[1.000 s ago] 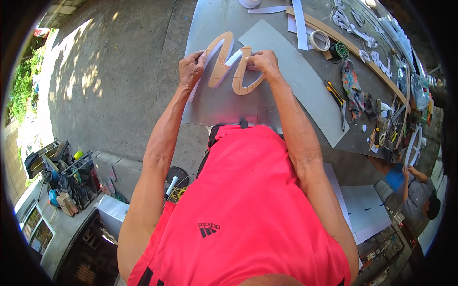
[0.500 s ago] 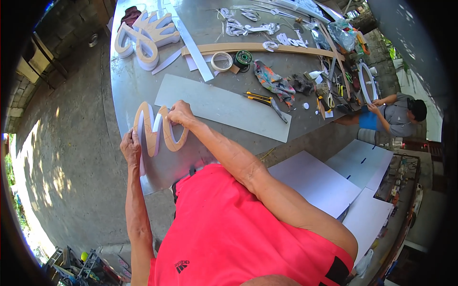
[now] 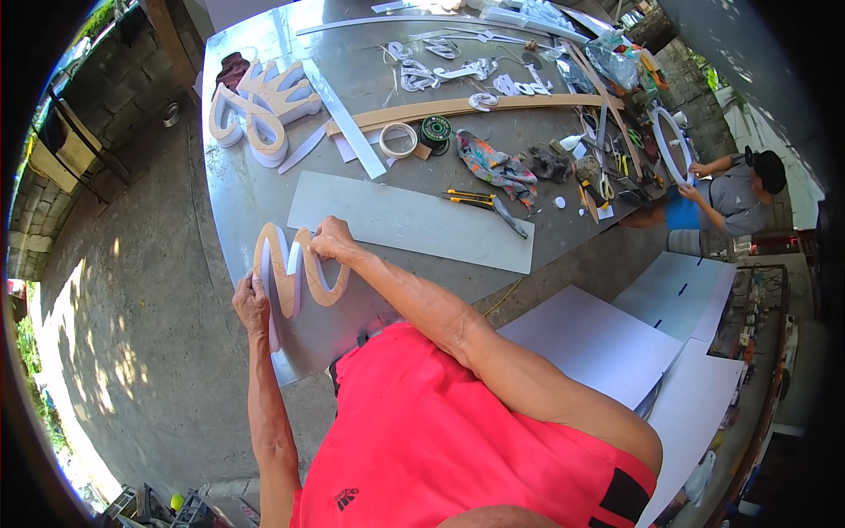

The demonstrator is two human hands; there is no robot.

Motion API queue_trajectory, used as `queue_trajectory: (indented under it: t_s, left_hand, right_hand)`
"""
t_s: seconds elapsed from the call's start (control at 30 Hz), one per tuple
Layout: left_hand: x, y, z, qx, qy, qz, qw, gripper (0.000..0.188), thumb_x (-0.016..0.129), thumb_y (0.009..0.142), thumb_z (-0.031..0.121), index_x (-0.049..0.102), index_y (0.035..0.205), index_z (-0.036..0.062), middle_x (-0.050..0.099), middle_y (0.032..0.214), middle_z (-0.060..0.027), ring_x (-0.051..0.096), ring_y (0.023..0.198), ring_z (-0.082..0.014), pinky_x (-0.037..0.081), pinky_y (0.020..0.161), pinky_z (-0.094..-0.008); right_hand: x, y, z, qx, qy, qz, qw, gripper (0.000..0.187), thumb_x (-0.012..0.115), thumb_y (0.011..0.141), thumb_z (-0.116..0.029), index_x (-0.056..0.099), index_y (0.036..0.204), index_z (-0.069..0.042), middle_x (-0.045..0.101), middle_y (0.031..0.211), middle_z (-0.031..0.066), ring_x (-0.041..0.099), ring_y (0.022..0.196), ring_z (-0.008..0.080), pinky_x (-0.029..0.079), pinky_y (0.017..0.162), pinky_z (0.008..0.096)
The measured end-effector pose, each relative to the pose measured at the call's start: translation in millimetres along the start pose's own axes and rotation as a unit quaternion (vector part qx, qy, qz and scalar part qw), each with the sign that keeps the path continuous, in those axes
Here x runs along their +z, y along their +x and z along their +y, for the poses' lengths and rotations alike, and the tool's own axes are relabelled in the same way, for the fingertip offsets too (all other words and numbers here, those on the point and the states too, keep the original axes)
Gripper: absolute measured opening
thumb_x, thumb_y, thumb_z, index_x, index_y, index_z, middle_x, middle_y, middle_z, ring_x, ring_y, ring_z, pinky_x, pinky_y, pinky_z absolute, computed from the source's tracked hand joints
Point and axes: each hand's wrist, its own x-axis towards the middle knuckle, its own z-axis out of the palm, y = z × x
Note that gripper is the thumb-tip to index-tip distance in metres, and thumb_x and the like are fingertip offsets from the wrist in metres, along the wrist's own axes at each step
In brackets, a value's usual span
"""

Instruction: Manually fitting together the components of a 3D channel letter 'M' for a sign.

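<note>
A curvy sign letter with a brown face and white side walls lies at the near left corner of the metal table. My left hand grips its left end, the thumb up along the side wall. At the top of the right-hand loop, the closed fingers of my right hand pinch the edge; their tips are partly hidden. Just beyond my right hand is a long grey-white flat panel, with a yellow-and-black cutter knife on its far edge and a second tool beside it.
A larger brown-faced sign piece stands at the far left. Tape, a wire spool, a patterned cloth and scissors lie beyond the panel. Another person holds a white ring-shaped piece at the right. White sheets lie below the table's edge.
The whole view has shifted, so the table's things sit a little lower in the picture. Both my hands keep their places on the letter.
</note>
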Motion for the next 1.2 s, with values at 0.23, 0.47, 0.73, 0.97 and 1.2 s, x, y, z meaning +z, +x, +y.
queue_trajectory:
  t_s: [0.23,0.47,0.73,0.97,1.2]
  left_hand:
    - [-2.3,1.3,0.0,0.003,0.04,-0.018,0.999,0.028,0.056,0.1,0.019,0.07,0.115,-0.001,0.073,0.098,-0.0132,0.068,0.086,-0.0208,0.052,0.079,-0.0334]
    - [-0.2,2.4,5.1,0.04,0.024,-0.003,0.999,0.027,0.056,0.099,0.017,0.069,0.113,-0.0015,0.067,0.092,-0.0171,0.066,0.08,-0.0315,0.051,0.076,-0.0381]
    - [-3.4,0.8,9.8,0.013,0.02,-0.019,1.0,0.027,0.055,0.1,0.019,0.069,0.113,-0.001,0.067,0.093,-0.0171,0.065,0.082,-0.032,0.05,0.076,-0.0385]
    - [-4.5,-0.3,11.6,0.055,0.047,-0.005,0.997,0.026,0.055,0.102,0.02,0.068,0.107,-0.0009,0.063,0.087,-0.0177,0.062,0.078,-0.0348,0.049,0.074,-0.0407]
    - [-4.7,1.1,18.3,0.074,0.058,-0.002,0.996,0.026,0.056,0.101,0.02,0.068,0.106,-0.0025,0.063,0.087,-0.0177,0.062,0.078,-0.0346,0.048,0.073,-0.0405]
  right_hand:
    - [-2.4,-1.2,0.9,0.0,0.029,0.003,1.0,0.017,0.073,0.069,-0.001,0.073,0.083,0.008,0.073,0.079,0.0216,0.074,0.069,0.0265,0.061,0.061,0.0339]
    - [-3.2,0.9,-0.5,-0.004,0.025,-0.005,1.0,0.015,0.071,0.071,-0.001,0.07,0.081,0.01,0.071,0.08,0.0266,0.076,0.076,0.0319,0.061,0.061,0.038]
    - [3.5,6.8,3.3,0.011,0.001,0.011,1.0,0.018,0.077,0.068,-0.001,0.073,0.083,0.008,0.073,0.075,0.0166,0.073,0.063,0.0206,0.06,0.058,0.0301]
    - [2.6,4.6,3.8,-0.006,0.014,-0.009,1.0,0.019,0.071,0.068,-0.001,0.069,0.082,0.012,0.071,0.083,0.0291,0.076,0.079,0.033,0.062,0.062,0.0387]
    - [2.5,8.6,1.8,0.001,-0.02,-0.004,1.0,0.018,0.076,0.07,-0.002,0.074,0.084,0.008,0.073,0.077,0.018,0.074,0.065,0.0222,0.061,0.059,0.0303]
